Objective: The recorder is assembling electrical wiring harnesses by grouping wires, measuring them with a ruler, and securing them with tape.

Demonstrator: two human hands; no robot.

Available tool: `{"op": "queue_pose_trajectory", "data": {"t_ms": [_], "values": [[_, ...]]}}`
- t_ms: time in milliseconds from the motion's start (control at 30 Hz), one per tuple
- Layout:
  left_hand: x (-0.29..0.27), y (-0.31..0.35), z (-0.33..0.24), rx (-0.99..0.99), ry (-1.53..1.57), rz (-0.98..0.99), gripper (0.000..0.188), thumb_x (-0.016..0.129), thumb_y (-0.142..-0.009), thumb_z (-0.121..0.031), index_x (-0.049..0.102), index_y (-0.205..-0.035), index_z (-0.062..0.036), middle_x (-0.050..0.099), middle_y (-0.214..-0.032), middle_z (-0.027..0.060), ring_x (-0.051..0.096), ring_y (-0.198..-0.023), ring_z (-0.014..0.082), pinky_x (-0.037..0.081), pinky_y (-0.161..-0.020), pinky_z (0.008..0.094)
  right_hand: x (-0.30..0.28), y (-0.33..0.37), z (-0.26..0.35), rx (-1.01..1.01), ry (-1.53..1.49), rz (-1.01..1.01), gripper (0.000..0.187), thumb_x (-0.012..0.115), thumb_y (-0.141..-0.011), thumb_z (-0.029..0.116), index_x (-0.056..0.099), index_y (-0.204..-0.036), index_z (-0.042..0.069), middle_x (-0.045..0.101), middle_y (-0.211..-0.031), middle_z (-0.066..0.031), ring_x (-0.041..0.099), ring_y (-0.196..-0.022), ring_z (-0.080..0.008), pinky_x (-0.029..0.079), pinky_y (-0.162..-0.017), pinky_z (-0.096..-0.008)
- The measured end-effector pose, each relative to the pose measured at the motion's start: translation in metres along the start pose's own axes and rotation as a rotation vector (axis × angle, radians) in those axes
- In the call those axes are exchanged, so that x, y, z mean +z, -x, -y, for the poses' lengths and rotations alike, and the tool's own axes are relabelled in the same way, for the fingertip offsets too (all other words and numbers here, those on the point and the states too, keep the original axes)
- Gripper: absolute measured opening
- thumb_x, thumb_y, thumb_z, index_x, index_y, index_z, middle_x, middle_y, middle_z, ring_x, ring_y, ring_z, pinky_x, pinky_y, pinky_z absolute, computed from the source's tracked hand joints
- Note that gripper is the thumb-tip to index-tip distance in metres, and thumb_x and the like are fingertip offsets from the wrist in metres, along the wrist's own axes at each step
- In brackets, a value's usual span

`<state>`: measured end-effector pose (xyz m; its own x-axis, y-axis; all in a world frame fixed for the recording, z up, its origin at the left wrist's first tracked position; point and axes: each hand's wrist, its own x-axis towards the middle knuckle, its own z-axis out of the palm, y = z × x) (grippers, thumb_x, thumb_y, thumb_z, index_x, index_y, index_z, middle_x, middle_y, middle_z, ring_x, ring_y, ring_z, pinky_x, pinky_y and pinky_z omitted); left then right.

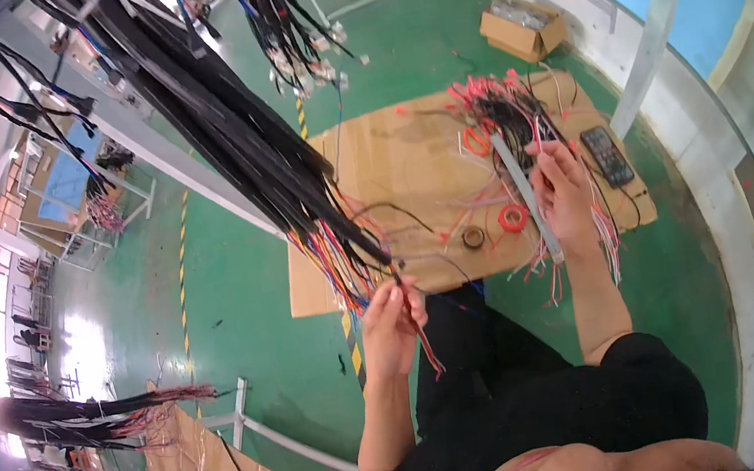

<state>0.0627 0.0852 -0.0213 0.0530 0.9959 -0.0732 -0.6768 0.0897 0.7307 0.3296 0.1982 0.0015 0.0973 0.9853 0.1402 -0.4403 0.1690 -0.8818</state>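
Nearest the person, the left hand (391, 324) was closed, pinching a thin black-and-red wire (414, 321) that ran up between its fingertips and trailed below the palm. That wire led straight into the loose end of the big black wire harness (221, 132), whose coloured strands fanned out just above the hand. The harness's long axis ran diagonally, from the hand up and away to the far left, where it hung from above. So the bundle lay directly ahead of the left hand, touching it through the wire, and well apart from the right. The right hand (564, 196) stood farther out and to the right, wrapped around a flat grey strip (524, 192) that slanted from near the person toward the far side, with pink and white wires hanging from under the palm. Whether its fingers also held those wires I could not tell. Both hands worked over a cardboard sheet (385, 153) laid on the green floor (244, 310). Between the hands, near the sheet's near edge, lay a dark tape roll (474, 238) and just beside it a red tape roll (513, 218). Beyond the right hand sat a tangle of black and red wires (503, 104), with a black remote-like handset (606, 155) toward the sheet's right edge. Farther off, a cardboard box (522, 31) stood by the wall.
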Motion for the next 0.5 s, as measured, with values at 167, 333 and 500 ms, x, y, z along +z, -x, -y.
{"op": "queue_pose_trajectory", "data": {"t_ms": [167, 333, 500], "values": [[0.021, -0.011, 0.004, -0.068, -0.199, -0.097, 0.027, 0.044, -0.100, -0.019, 0.057, -0.112, 0.0012, 0.064, -0.100, 0.0099, 0.062, -0.090, 0.0171, 0.049, -0.073, 0.0287, 0.033, 0.070, -0.033, 0.071, 0.364, 0.350, 0.014, 0.052, -0.095, 0.013, 0.058, -0.106, 0.006, 0.054, -0.068, 0.0014, 0.043, -0.049, -0.0039, 0.034, -0.046, -0.0176], [0.026, -0.012, 0.002, -0.025, -0.268, -0.013, 0.031, 0.041, -0.101, -0.017, 0.055, -0.117, 0.0055, 0.064, -0.110, 0.0144, 0.062, -0.099, 0.0209, 0.050, -0.087, 0.0344, 0.067, 0.108, -0.036, -0.118, 0.601, 0.492, 0.008, 0.058, -0.090, 0.004, 0.063, -0.095, 0.000, 0.059, -0.070, -0.0029, 0.052, -0.054, -0.0054, 0.040, -0.049, -0.0212], [0.022, 0.003, 0.002, -0.066, -0.224, -0.037, 0.026, 0.043, -0.100, -0.013, 0.055, -0.114, 0.0044, 0.064, -0.099, 0.0092, 0.062, -0.093, 0.0145, 0.049, -0.083, 0.0272, 0.066, 0.116, -0.049, 0.130, 0.575, 0.559, 0.009, 0.059, -0.090, 0.005, 0.062, -0.094, -0.001, 0.061, -0.072, -0.0051, 0.056, -0.057, -0.0078, 0.044, -0.051, -0.0221]]}}
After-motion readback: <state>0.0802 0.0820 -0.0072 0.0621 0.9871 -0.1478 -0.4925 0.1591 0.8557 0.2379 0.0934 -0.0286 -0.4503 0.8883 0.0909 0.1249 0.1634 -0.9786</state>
